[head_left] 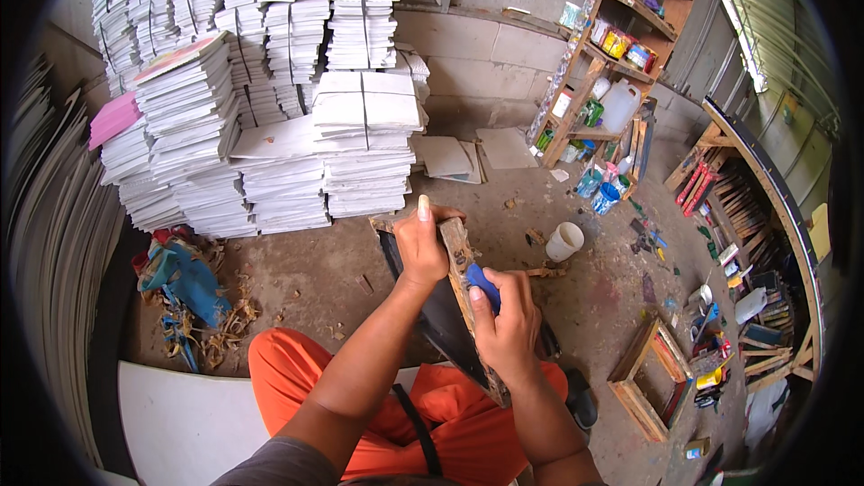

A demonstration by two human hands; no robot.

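Note:
My left hand grips the top end of a worn wooden frame with a dark mesh panel, held upright on edge over my orange-trousered lap. My right hand is closed around a small blue object and presses it against the frame's wooden side bar, just below my left hand. The lower end of the frame is hidden behind my right hand and knee.
Tall stacks of white printed sheets fill the back left. A white cup stands on the dirt floor to the right, a wooden shelf with bottles and tins behind it. Another wooden frame lies at the right, blue rags at the left.

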